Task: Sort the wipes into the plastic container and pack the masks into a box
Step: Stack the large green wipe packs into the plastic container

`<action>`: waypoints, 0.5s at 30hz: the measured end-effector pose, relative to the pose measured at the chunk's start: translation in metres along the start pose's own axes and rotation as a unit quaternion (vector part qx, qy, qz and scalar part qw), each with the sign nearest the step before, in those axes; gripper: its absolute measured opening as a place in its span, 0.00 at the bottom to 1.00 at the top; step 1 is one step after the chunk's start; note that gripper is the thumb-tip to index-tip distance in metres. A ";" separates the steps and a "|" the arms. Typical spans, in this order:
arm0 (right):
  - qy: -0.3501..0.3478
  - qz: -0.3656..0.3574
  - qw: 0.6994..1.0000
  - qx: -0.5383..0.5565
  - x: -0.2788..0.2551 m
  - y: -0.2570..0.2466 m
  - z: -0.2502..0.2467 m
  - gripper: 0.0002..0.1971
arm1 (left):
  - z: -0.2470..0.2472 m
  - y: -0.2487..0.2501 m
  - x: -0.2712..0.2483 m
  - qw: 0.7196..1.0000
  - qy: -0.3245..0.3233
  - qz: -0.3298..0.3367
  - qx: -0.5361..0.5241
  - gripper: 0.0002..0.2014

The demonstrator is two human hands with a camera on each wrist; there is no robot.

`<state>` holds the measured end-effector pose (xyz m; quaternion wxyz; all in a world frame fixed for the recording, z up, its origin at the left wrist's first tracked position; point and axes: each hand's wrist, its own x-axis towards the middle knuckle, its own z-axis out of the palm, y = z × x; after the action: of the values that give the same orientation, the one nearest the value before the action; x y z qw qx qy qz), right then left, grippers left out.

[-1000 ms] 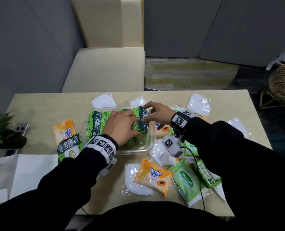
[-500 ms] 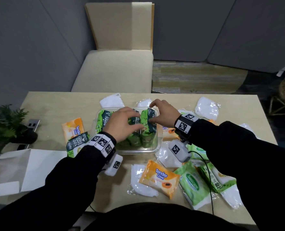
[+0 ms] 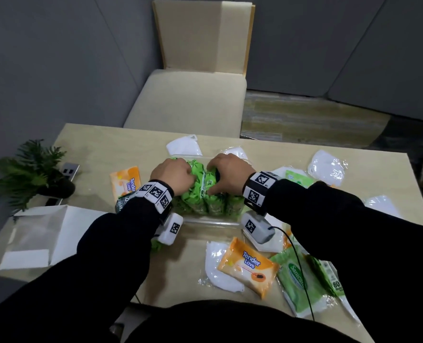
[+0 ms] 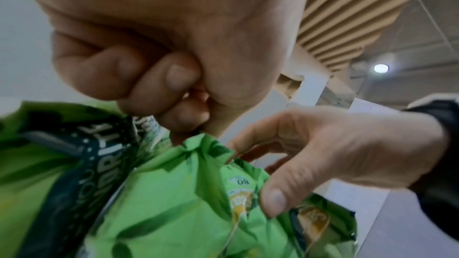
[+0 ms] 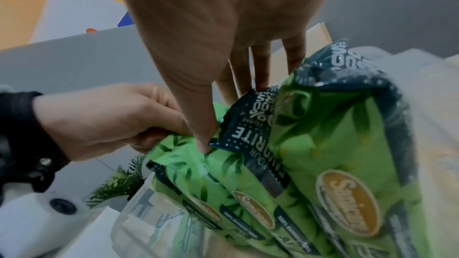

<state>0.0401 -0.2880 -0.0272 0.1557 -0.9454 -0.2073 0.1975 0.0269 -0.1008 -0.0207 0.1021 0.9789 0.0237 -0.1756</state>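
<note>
The left hand [image 3: 172,175] is curled into a fist, its knuckles pressing on the tops of the green wipe packs [image 3: 200,194]; from the left wrist view its fingers [image 4: 159,85] fold into the palm with no pack plainly between them. The right hand [image 3: 230,175] is at 3 o'clock of the left one, close beside it, with its fingers [image 5: 261,66] held straight down behind a dark-banded pack and its thumb tip pushing on a pack's crumpled top edge. These packs stand on edge, side by side, in the clear plastic container [image 3: 210,221], which sits at the centre of the worktop [image 3: 101,154].

Outward from the container: an orange Tender Love pack [image 3: 126,180] lies at 9 o'clock, partly under the left sleeve. A second orange pack [image 3: 249,267] lies at 6 o'clock, resting on a bagged white mask [image 3: 215,266]. A pale green Sanicare pack [image 3: 296,280] lies at 5 o'clock, with another green pack [image 3: 329,276] just beside it. More white masks lie at 12 o'clock [image 3: 184,146] and at 2 o'clock [image 3: 328,165]. An open white box [image 3: 39,236] sits at 8 o'clock near the worktop's edge. A small potted plant [image 3: 29,172] stands at 9 o'clock, far out, and a beige chair [image 3: 188,100] stands beyond the worktop at 12 o'clock.
</note>
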 end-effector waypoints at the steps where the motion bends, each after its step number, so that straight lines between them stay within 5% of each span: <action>1: 0.002 0.005 1.000 0.000 0.000 0.002 0.000 0.37 | 0.000 -0.003 0.000 0.999 0.008 0.008 -0.034 0.19; 5: 0.006 -0.007 0.999 -0.032 -0.003 0.003 0.011 0.34 | -0.009 -0.010 -0.011 0.966 0.038 0.036 -0.252 0.24; 9: -0.007 -0.018 0.999 -0.026 -0.001 -0.002 0.010 0.37 | -0.062 -0.015 -0.019 0.851 0.031 0.090 -0.516 0.22; 12: -0.027 -0.021 0.995 0.097 -0.005 -0.007 -0.006 0.53 | -0.107 -0.017 -0.021 0.806 0.048 0.114 -0.578 0.21; 15: 0.008 -0.031 0.954 0.299 -0.013 -0.009 -0.017 0.61 | -0.128 -0.027 -0.018 0.754 0.084 0.088 -0.646 0.19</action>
<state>0.0340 -0.2895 -0.0056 0.4392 -0.8499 -0.1671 0.2383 0.0508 -0.0477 0.0978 0.7228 0.6884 0.0540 -0.0260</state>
